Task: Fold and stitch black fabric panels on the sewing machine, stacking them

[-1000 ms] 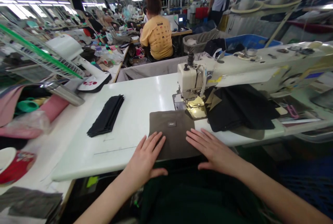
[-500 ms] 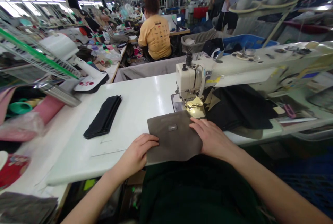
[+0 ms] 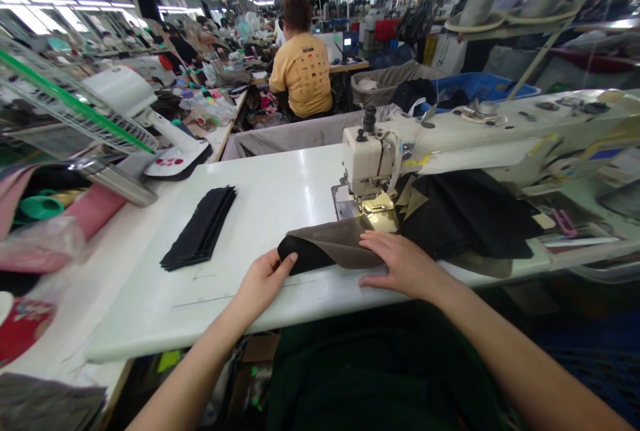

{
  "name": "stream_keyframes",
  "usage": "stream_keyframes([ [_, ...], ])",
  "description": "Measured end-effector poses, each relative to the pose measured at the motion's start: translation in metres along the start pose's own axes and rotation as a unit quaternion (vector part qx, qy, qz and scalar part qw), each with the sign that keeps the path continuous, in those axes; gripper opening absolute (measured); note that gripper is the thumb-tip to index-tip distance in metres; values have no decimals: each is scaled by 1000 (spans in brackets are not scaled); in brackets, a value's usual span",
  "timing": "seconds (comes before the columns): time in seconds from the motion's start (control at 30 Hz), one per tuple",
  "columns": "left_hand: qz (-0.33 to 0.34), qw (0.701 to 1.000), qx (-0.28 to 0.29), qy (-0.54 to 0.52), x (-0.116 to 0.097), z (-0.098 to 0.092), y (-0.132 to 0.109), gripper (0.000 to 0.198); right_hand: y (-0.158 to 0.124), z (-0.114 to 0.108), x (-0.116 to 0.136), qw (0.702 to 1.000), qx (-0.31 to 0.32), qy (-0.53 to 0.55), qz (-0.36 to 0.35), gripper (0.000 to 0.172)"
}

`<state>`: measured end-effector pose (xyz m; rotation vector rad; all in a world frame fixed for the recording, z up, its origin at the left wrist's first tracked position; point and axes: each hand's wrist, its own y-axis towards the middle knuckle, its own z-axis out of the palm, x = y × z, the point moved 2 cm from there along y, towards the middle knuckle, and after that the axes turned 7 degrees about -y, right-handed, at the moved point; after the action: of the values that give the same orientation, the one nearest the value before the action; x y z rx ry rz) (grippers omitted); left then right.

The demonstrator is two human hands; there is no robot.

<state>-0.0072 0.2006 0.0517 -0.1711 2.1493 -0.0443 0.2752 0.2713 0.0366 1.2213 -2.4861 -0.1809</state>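
A grey-brown fabric panel (image 3: 345,244) lies on the white table in front of the sewing machine (image 3: 367,157), its left part folded over so a black underside shows. My left hand (image 3: 267,277) pinches the panel's left corner between thumb and fingers. On the panel's right part rests my right hand (image 3: 395,261), fingers stretched out and thumb apart, near the brass-coloured plate (image 3: 379,211) by the machine's foot. The label seen on the panel earlier is hidden by the fold.
A stack of black fabric strips (image 3: 200,227) lies left on the table. Black fabric pieces (image 3: 470,211) are heaped under the machine arm. A metal flask (image 3: 115,181), a white fan-like device (image 3: 150,117) and a wire rack (image 3: 75,101) stand left. A co-worker (image 3: 303,61) sits ahead.
The panel has gone from lying flat with its label showing to being folded, black underside exposed. My left hand has moved slightly up and left with its corner.
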Motion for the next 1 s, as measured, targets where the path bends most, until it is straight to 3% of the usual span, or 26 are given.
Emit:
stream_keyframes([
  [0.1,-5,1000,-10,-2,-1,2,6,38,1,3,-6,994,-28,48,91,45],
  [0.23,3,1000,-28,12,-3,2,11,34,3,5,-6,957,-83,190,203,64],
  [0.37,10,999,-30,36,-3,2,14,33,5,16,-5,938,-83,242,236,80],
  [0.5,6,996,-37,80,-3,2,13,31,4,30,-11,925,-115,243,269,67],
  [0.67,13,994,-48,97,-3,7,11,30,1,30,-11,903,-188,267,281,42],
  [0.77,21,993,-58,97,-1,12,9,30,0,22,-6,920,-169,242,259,22],
  [0.87,22,992,-68,101,0,14,8,29,0,16,-3,939,-142,216,226,20],
  [1.0,10,991,-77,109,-1,14,7,30,2,18,-7,943,-145,211,211,25],
])
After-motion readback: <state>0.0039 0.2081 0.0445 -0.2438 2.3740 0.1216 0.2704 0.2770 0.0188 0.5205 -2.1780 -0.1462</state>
